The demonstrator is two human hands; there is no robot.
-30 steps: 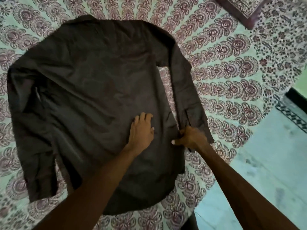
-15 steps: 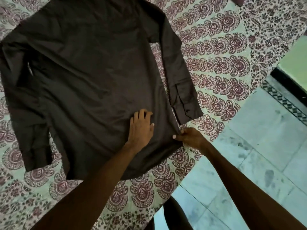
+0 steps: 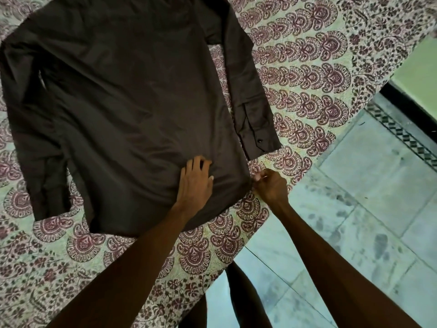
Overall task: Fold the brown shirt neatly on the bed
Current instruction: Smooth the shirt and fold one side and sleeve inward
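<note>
- A patterned bedsheet (image 3: 307,74) covers the bed, with pale tiled floor (image 3: 354,209) to the right.
- The brown shirt (image 3: 130,102) lies spread flat on the sheet.
- The left hand (image 3: 196,183) presses it with straight fingers; the right hand (image 3: 269,185) pinches its near right edge with curled fingers.
- This looks like smoothing; the next move probably calls for folding one side inward.

Both arms extended; left grip (image 3: 196,183) flat, fingers spread, pressing shirt (image 3: 130,102); right grip (image 3: 269,185) pinching its side edge.
</note>
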